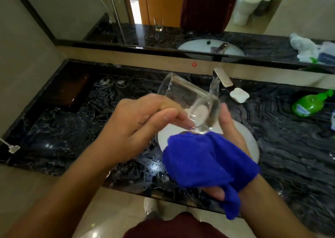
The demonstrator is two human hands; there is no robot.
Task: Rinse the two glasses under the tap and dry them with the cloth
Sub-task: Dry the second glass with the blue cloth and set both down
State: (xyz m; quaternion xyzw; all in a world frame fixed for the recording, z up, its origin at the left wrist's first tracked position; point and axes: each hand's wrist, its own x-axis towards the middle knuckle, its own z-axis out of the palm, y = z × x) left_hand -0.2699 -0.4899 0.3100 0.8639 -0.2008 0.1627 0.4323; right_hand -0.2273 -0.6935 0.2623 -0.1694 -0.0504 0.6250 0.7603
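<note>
Nearest, the right hand (230,147) has a fuzzy blue cloth (204,163) draped over it, its fingers curled under the clear glass (188,101). The left hand (137,130) pinches the tilted glass above the white basin (252,147). Bare marbled desk (63,129) spreads left; the metal tap (222,77) runs beyond.

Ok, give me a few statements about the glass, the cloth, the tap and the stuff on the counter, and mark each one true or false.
1. The glass stands upright on the counter. False: it is tilted, held in the air over the basin.
2. The left hand holds the glass. True.
3. The cloth is white. False: it is blue, draped over the right hand.
4. Water runs from the tap. True.
5. A green bottle lies on the counter to the right of the basin. True.
</note>
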